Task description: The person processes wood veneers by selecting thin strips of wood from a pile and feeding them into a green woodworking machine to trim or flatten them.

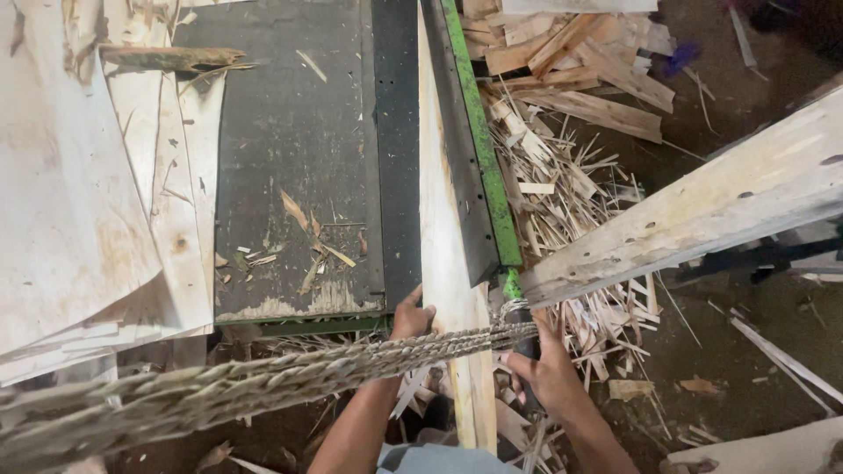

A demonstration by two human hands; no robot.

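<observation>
1. The left hand [411, 318] rests its fingers on the near left edge of a long pale veneer strip [446, 263]. It seems to steady the strip rather than clasp it, and whether the grip is closed I cannot tell.
2. The right hand [546, 373] is closed around the dark handle [527, 347] at the near end of the green blade arm [479, 149], just right of the strip, likely placed there for leverage.
3. The strip lies lengthwise along the arm's left side, on the dark table [299, 158]. It looks thin, light and rough-grained.
4. A braided rope [263, 377] crosses in front of both wrists, running from the arm's handle end toward the lower left.
5. Left of the arm, wide veneer sheets [79, 193] lie stacked. Right of it, offcuts [562, 184] litter the floor beneath a slanting plank [702, 211].
</observation>
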